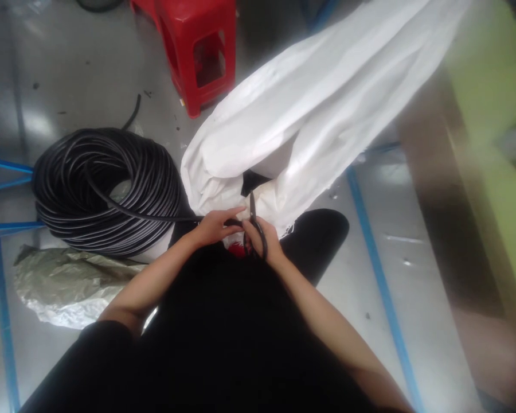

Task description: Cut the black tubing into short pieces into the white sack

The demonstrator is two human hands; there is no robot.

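Observation:
My left hand (215,226) is closed on a black tube (155,217) that runs from a large black coil (105,189) on the floor at the left. My right hand (264,241) grips black scissors (254,221), with the blades pointing up and away beside the tube's end. Both hands meet just over my lap, in front of the mouth of a big white woven sack (318,109). A small red thing (238,250) shows under the hands.
A red plastic stool (198,49) stands on the grey floor beyond the coil. A crumpled grey-green plastic sheet (69,281) lies at the left. Blue lines (380,281) mark the floor. A brown and green bench (477,172) runs along the right.

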